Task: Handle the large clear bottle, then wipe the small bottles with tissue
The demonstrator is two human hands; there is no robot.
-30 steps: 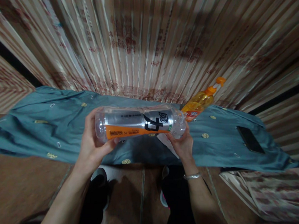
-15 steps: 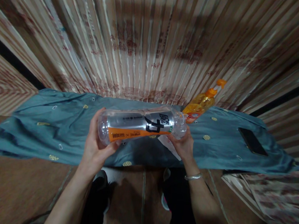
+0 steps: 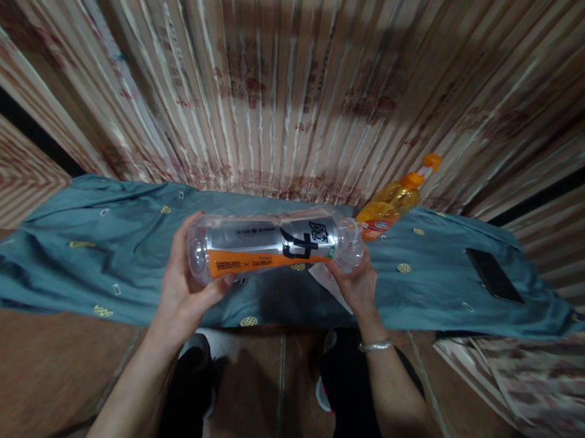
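A clear plastic bottle (image 3: 275, 244) with a silver and orange label lies sideways in the air between my two hands. My left hand (image 3: 188, 275) grips its base, thumb on the near side and fingers behind. At the neck end, my right hand (image 3: 357, 277) is closed round the clear cap or mouth; the exact part is partly hidden by the fingers. Just behind that end stands a dish soap bottle (image 3: 388, 202) with yellow liquid and an orange top. Under my right hand a white sheet or tissue (image 3: 328, 283) shows in part.
A teal patterned cloth (image 3: 120, 247) covers the long narrow surface before me. A black phone (image 3: 493, 274) lies on it at the right. Pleated curtains (image 3: 301, 99) hang close behind and at both sides. Below is a brown tiled floor (image 3: 255, 390).
The bottle's base and my left hand have shifted very slightly to the left. Both hands keep their hold, and the other things stay put.
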